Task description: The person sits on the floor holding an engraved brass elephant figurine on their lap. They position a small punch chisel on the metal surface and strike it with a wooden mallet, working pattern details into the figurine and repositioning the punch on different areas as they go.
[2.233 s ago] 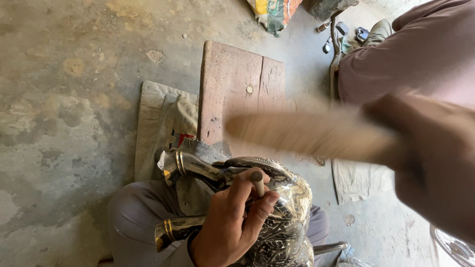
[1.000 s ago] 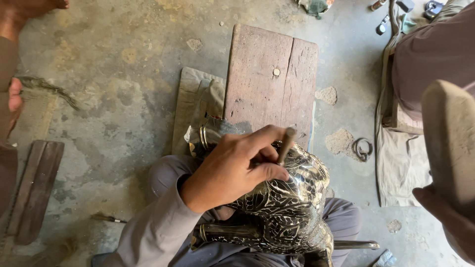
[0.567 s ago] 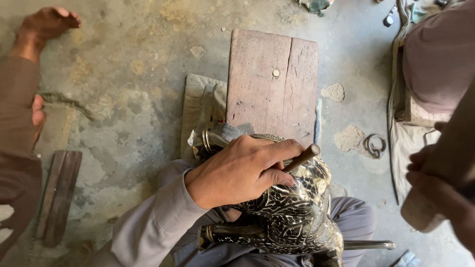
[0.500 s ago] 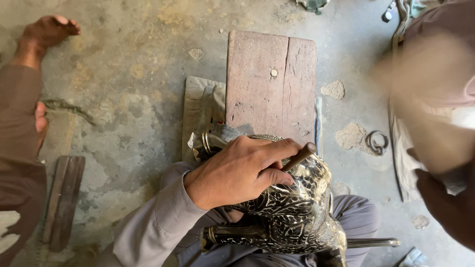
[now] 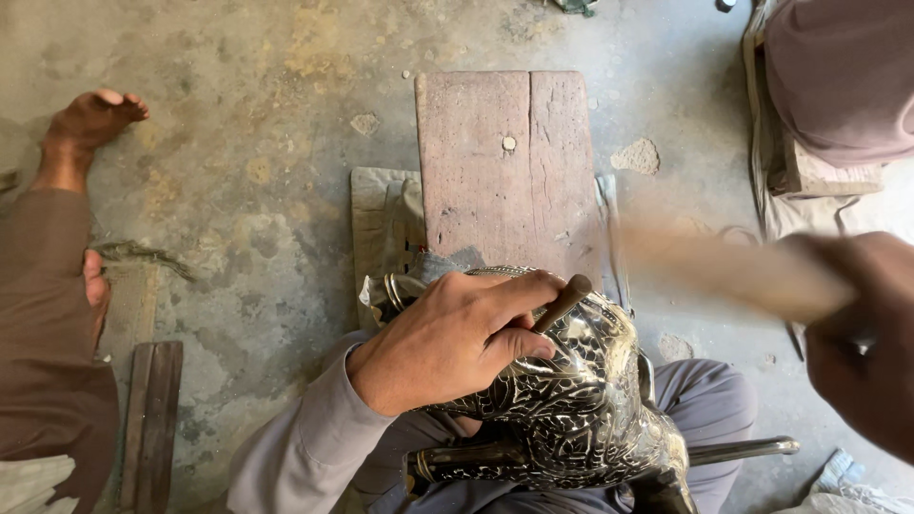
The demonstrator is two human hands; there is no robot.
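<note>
My left hand point(image 5: 447, 338) rests on a black-and-silver engraved metal vessel point(image 5: 571, 400) that lies across my lap. Its fingers pinch a short chisel-like punch point(image 5: 564, 302), whose tip is set against the vessel's patterned surface. My right hand point(image 5: 862, 347) is at the right edge, blurred by motion, gripping the handle of a wooden mallet point(image 5: 705, 271). The mallet's shaft stretches leftward, above and to the right of the punch. The mallet's head is smeared and hard to make out.
A worn wooden board point(image 5: 505, 162) lies on the concrete floor ahead of the vessel, over a folded cloth point(image 5: 381, 224). Another person's bare foot point(image 5: 90, 119) and brown-clad leg point(image 5: 43, 333) are at the left. A second person in mauve clothing point(image 5: 838, 76) sits top right.
The mallet has swung: from raised at the right edge, it now streaks leftward toward the punch. My left hand stays on the vessel with the punch. The camera view shifted slightly.
</note>
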